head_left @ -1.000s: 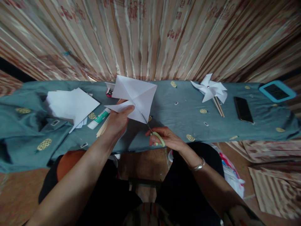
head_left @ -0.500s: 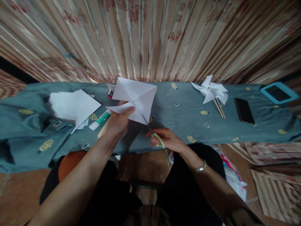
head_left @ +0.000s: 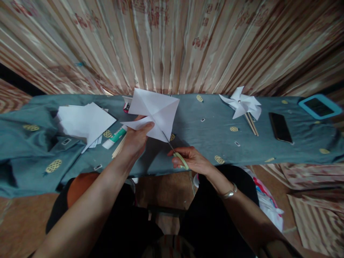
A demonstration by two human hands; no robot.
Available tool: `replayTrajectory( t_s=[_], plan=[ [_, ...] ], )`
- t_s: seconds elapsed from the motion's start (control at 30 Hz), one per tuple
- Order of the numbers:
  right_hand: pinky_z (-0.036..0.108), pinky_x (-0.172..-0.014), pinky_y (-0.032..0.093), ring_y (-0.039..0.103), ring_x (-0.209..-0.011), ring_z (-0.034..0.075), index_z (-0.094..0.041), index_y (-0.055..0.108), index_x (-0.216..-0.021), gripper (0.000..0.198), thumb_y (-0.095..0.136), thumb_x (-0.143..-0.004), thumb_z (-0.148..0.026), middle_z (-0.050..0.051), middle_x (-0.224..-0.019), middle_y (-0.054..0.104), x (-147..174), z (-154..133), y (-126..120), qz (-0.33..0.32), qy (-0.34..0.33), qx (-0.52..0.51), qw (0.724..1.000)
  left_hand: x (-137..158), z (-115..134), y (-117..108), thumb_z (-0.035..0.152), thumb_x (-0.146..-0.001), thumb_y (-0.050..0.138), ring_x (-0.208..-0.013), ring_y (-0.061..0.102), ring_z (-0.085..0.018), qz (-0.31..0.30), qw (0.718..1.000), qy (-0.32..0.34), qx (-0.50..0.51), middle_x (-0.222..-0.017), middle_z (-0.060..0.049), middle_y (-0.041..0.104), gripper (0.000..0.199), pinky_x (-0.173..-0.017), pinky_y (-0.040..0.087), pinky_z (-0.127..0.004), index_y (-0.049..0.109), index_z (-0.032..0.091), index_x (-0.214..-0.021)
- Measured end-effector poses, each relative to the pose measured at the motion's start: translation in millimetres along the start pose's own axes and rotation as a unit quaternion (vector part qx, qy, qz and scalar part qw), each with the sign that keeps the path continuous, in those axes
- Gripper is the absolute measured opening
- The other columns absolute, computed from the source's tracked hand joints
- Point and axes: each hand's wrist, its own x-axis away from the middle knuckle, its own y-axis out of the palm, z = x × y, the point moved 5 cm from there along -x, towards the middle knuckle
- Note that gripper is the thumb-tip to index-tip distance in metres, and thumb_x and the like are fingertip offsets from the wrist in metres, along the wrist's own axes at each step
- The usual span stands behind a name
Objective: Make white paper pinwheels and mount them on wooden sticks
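Note:
My left hand (head_left: 138,138) pinches a white square sheet of paper (head_left: 159,109) with its thumb on top, holding it above the cloth. The sheet has crease lines, and a slit parts the flap under my thumb from the rest. In my right hand (head_left: 189,159) is a pair of scissors (head_left: 181,160) with pale green handles. Their blades meet the sheet's near corner, along a crease toward the middle. Beneath my left wrist lie a green and white glue stick (head_left: 115,137) and some thin wooden sticks (head_left: 118,148), partly hidden.
A stack of white paper (head_left: 83,120) lies at the left. On the right are white paper pinwheels (head_left: 240,103) on wooden sticks, a black phone (head_left: 280,127) and a blue-framed tablet (head_left: 319,106). A small red item (head_left: 126,106) sits behind the sheet. A curtain (head_left: 172,46) hangs along the back.
The scissors' handles look slightly more closed than before. Both hands and the sheet stay in nearly the same place, and the view has shifted very slightly.

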Motion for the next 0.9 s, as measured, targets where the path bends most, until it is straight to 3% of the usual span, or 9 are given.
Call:
replayTrajectory(
  t_s=[0.43,0.9],
  plan=[
    [0.019,-0.053,0.049,0.058,-0.055,0.007,-0.014,0.071,-0.091,0.055,0.089,-0.058,-0.053,-0.004,-0.065,0.063,-0.1,0.5,-1.2,0.017,0.019,-0.033,0.999,-0.8,-1.3,-3.0,0.014,-0.059,0.077,-0.068,0.062,-0.014,0.012,1.000,-0.002,0.002,-0.075,0.002,0.071,0.025,-0.067,0.048,-0.026,0.067,0.019,-0.082],
    [0.020,-0.053,0.048,0.059,-0.056,0.008,-0.014,0.070,-0.094,0.052,0.084,-0.065,-0.054,-0.003,-0.064,0.064,-0.6,-4.4,-1.2,0.019,-0.005,-0.012,1.000,3.6,-3.2,2.4,0.016,-0.057,0.079,-0.072,0.062,-0.016,-0.006,1.000,0.009,-0.012,-0.079,0.001,0.069,0.032,-0.067,0.048,-0.027,0.064,0.021,-0.084]
  ],
)
